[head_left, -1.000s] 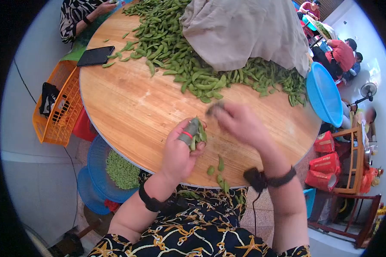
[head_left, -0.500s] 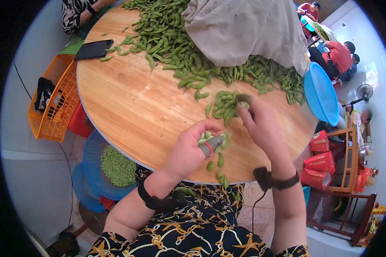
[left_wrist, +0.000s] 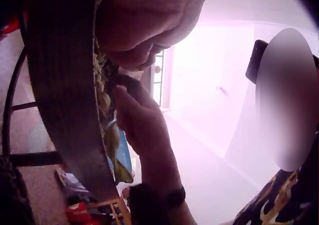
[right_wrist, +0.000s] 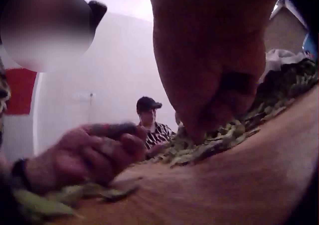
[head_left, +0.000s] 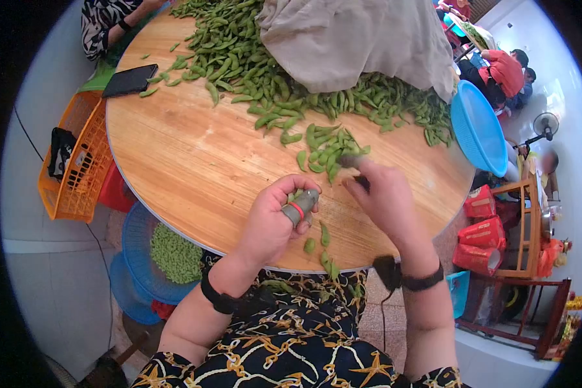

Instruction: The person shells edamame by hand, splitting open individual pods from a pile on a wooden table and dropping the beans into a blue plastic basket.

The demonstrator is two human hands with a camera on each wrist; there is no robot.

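Note:
My left hand (head_left: pixel 268 216) is above the table near its front edge, fingers curled round some green beans (head_left: pixel 295 195), mostly hidden. A grey cover with a red band sits on one digit. My right hand (head_left: pixel 388 197), with a dark cover on a digit, reaches to a small group of green pods (head_left: pixel 323 147); whether it pinches one is blurred. In the right wrist view the fingers of this hand (right_wrist: pixel 214 75) point down at the pods (right_wrist: pixel 214 140), and the left hand (right_wrist: pixel 94 152) shows curled. Several loose pods (head_left: pixel 325 234) lie beside the left hand.
A large pod pile (head_left: pixel 239 61) lies under a grey cloth (head_left: pixel 355 39) at the back. A phone (head_left: pixel 130 80) lies at the left edge, a blue basket (head_left: pixel 478 129) stands at the right. Below left, a blue basket (head_left: pixel 136 249) holds shelled beans. Another person (head_left: pixel 107 26) sits at back left.
The small group of pods has come to lie apart from the pile. My left fingers have closed over the beans seen in the palm. My right hand has moved from between hand and pile to that group.

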